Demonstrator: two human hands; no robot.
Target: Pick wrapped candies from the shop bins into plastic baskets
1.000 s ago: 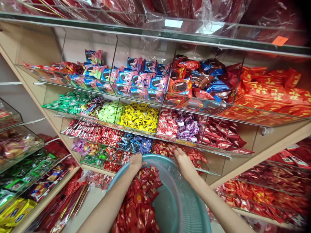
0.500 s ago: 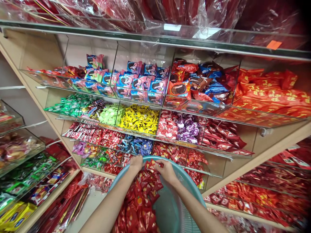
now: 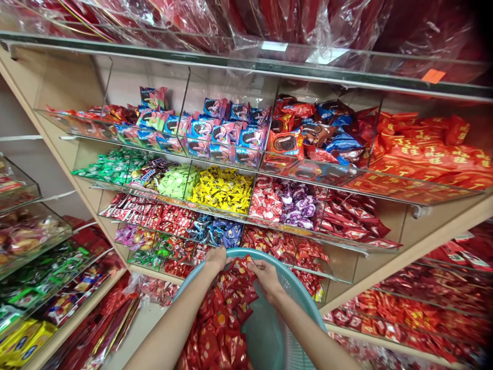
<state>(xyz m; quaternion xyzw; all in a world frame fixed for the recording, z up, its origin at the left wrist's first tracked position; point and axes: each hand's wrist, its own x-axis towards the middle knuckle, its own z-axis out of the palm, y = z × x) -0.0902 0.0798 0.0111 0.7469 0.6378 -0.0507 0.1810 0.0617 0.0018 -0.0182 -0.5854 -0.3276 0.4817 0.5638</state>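
A blue-green plastic basin [image 3: 308,303] with slotted sides is below me, its left part heaped with shiny red candy packets [image 3: 219,329]. My left hand [image 3: 216,259] is closed at the far side of the heap, by the basin's rim; what its fingers grip is hidden. Across from it, my right hand [image 3: 266,277] pinches the edge of a red candy packet [image 3: 242,264] at the top of the heap. Both forearms reach in over the basin.
Glass-fronted shelves ahead carry blue cookie packs [image 3: 219,131], red-gold packets [image 3: 427,144], yellow candies [image 3: 223,190] and purple candies [image 3: 300,203]. Side shelves hold green packets [image 3: 50,277] on the left and red packets [image 3: 400,308] on the right. Plastic-wrapped red goods [image 3: 269,20] lie above.
The red packet between my hands has shifted slightly toward the right hand, and the right hand has moved a little down and right. The left hand is nearly still.
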